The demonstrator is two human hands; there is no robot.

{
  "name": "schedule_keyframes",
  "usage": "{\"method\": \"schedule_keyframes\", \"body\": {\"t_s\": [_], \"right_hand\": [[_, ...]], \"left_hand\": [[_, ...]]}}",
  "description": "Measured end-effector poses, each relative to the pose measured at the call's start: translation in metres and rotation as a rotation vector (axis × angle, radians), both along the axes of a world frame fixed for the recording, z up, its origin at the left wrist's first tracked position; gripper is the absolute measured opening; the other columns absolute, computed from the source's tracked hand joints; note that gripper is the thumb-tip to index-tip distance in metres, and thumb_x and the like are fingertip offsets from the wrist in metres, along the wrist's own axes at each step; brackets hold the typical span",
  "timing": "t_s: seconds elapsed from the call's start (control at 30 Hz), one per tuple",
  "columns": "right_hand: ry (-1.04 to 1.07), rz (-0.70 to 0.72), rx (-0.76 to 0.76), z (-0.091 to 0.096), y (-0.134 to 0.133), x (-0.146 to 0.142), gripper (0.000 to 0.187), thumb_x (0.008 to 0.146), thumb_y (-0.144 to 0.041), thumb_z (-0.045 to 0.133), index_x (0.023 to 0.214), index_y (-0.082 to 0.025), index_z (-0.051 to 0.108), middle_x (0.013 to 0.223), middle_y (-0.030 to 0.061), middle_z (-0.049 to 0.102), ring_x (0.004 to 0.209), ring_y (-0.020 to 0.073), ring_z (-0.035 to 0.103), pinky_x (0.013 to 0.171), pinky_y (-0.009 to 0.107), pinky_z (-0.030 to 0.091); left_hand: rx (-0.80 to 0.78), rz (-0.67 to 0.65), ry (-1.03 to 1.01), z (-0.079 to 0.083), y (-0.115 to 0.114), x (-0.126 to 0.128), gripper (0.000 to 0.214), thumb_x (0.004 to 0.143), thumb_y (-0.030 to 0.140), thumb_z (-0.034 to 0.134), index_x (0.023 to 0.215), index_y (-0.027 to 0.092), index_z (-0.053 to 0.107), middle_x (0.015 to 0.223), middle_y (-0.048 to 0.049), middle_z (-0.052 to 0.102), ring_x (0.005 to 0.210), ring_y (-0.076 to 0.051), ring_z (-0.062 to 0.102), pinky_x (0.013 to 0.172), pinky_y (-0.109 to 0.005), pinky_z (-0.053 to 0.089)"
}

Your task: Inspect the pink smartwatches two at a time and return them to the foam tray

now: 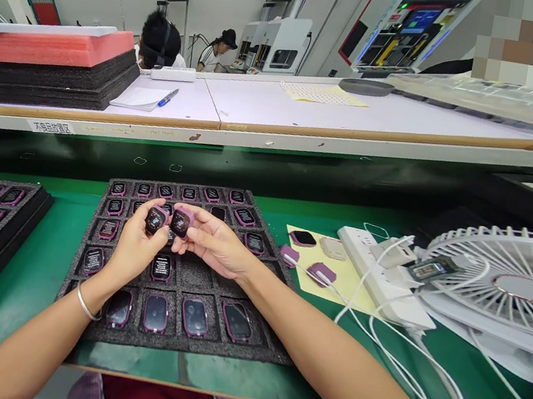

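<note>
Above a black foam tray (168,340) my two hands each hold a purple-cased smartwatch body with a lit dark screen. My left hand (137,246) is closed on the left watch (156,219), and a bracelet circles that wrist. Fingers of my right hand (218,246) pinch the right watch (182,221) by its edges. The two watches are side by side, screens facing me. Below them, the tray's compartments hold several more watches, many showing white text. Along the front row, the watch (156,313) and its neighbours have dark, glossy screens. My hands hide some compartments.
Left stands another foam tray (37,207) of watches. To the right, yellow paper (302,276) bears watch pieces on white cables, beside a power strip (362,262) and a white fan (525,288). A raised shelf (261,107) runs behind, with foam sheets (49,67). Two people sit beyond.
</note>
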State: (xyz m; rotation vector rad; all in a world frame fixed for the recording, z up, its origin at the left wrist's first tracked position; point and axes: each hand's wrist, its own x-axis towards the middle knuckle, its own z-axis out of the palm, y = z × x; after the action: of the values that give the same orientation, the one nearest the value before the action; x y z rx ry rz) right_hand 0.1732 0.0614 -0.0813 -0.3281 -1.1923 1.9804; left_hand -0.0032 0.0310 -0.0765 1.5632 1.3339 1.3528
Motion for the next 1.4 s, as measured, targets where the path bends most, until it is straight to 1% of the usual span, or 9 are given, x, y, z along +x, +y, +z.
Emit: {"method": "schedule_keyframes", "body": {"t_s": [0.13, 0.33, 0.6, 0.77, 0.93, 1.17, 1.27, 1.33, 1.4], "right_hand": [[0.008, 0.011, 0.009, -0.0006, 0.0003, 0.0001, 0.052, 0.08, -0.029, 0.08, 0.125, -0.02, 0.055, 0.09, 0.001, 0.069, 0.076, 0.015, 0.071, 0.071, 0.026, 0.055], [0.01, 0.009, 0.015, -0.0013, 0.0011, 0.0001, 0.052, 0.081, -0.029, 0.08, 0.126, -0.02, 0.054, 0.09, 0.001, 0.069, 0.079, 0.0152, 0.072, 0.072, 0.025, 0.054], [-0.02, -0.002, 0.026, -0.0007, 0.0002, 0.0009, 0.053, 0.081, -0.03, 0.079, 0.127, -0.02, 0.053, 0.091, 0.0015, 0.069, 0.078, 0.0156, 0.07, 0.072, 0.027, 0.054], [-0.012, -0.004, 0.018, -0.0002, 0.0004, 0.0004, 0.054, 0.08, -0.03, 0.08, 0.126, -0.02, 0.053, 0.089, 0.0007, 0.069, 0.078, 0.0154, 0.071, 0.072, 0.026, 0.054], [-0.017, -0.005, 0.017, -0.0012, 0.0004, 0.0002, 0.053, 0.08, -0.03, 0.08, 0.125, -0.02, 0.055, 0.092, 0.0012, 0.068, 0.077, 0.0151, 0.071, 0.071, 0.026, 0.054], [-0.02, -0.004, 0.016, 0.0003, 0.0005, 0.001, 0.053, 0.08, -0.03, 0.08, 0.125, -0.021, 0.054, 0.092, 0.0007, 0.067, 0.078, 0.015, 0.07, 0.071, 0.026, 0.054], [-0.02, -0.001, 0.018, -0.0003, 0.0006, 0.0009, 0.051, 0.08, -0.03, 0.08, 0.124, -0.021, 0.056, 0.093, 0.0005, 0.067, 0.075, 0.0136, 0.07, 0.07, 0.026, 0.054], [-0.015, -0.005, 0.014, -0.0008, 0.001, 0.001, 0.049, 0.08, -0.029, 0.081, 0.122, -0.021, 0.058, 0.093, 0.0001, 0.066, 0.073, 0.0127, 0.069, 0.069, 0.025, 0.054], [-0.009, -0.009, -0.005, -0.0011, 0.0023, 0.0016, 0.05, 0.079, -0.03, 0.081, 0.123, -0.021, 0.058, 0.093, 0.0004, 0.067, 0.074, 0.013, 0.069, 0.067, 0.024, 0.053]], "left_hand": [[-0.005, 0.004, 0.018, 0.001, -0.0005, -0.0004, 0.048, 0.078, 0.023, 0.059, 0.125, 0.017, 0.055, 0.11, -0.0069, 0.066, 0.102, -0.021, 0.063, 0.089, -0.034, 0.049], [-0.007, -0.02, -0.038, 0.0002, 0.0004, 0.0002, 0.05, 0.077, 0.025, 0.061, 0.126, 0.016, 0.054, 0.11, -0.0076, 0.066, 0.101, -0.02, 0.063, 0.088, -0.034, 0.049], [-0.013, 0.0, -0.03, -0.0002, 0.0011, -0.0001, 0.049, 0.076, 0.024, 0.062, 0.124, 0.017, 0.056, 0.106, -0.0063, 0.066, 0.098, -0.02, 0.063, 0.086, -0.033, 0.049], [-0.008, -0.019, -0.052, -0.002, 0.0019, 0.0003, 0.05, 0.077, 0.024, 0.062, 0.126, 0.017, 0.054, 0.11, -0.007, 0.065, 0.103, -0.02, 0.062, 0.089, -0.033, 0.048], [-0.015, -0.001, -0.003, -0.0009, 0.0019, -0.0003, 0.048, 0.077, 0.024, 0.06, 0.124, 0.016, 0.055, 0.112, -0.0075, 0.064, 0.1, -0.02, 0.061, 0.088, -0.033, 0.047], [-0.025, -0.034, -0.033, -0.0019, 0.0019, -0.0016, 0.049, 0.078, 0.025, 0.061, 0.126, 0.017, 0.054, 0.114, -0.0074, 0.064, 0.104, -0.02, 0.061, 0.09, -0.033, 0.046], [-0.033, -0.03, -0.023, -0.0021, 0.0016, -0.0016, 0.046, 0.079, 0.024, 0.062, 0.124, 0.018, 0.056, 0.11, -0.0069, 0.065, 0.099, -0.02, 0.061, 0.09, -0.034, 0.046], [-0.036, -0.035, -0.058, -0.0009, 0.0018, -0.0011, 0.045, 0.077, 0.024, 0.064, 0.122, 0.018, 0.057, 0.111, -0.0067, 0.065, 0.097, -0.018, 0.061, 0.09, -0.033, 0.047], [-0.063, -0.041, -0.148, 0.0015, 0.0022, -0.0005, 0.046, 0.075, 0.025, 0.068, 0.119, 0.018, 0.058, 0.111, -0.0061, 0.064, 0.091, -0.016, 0.062, 0.083, -0.029, 0.048]]}}
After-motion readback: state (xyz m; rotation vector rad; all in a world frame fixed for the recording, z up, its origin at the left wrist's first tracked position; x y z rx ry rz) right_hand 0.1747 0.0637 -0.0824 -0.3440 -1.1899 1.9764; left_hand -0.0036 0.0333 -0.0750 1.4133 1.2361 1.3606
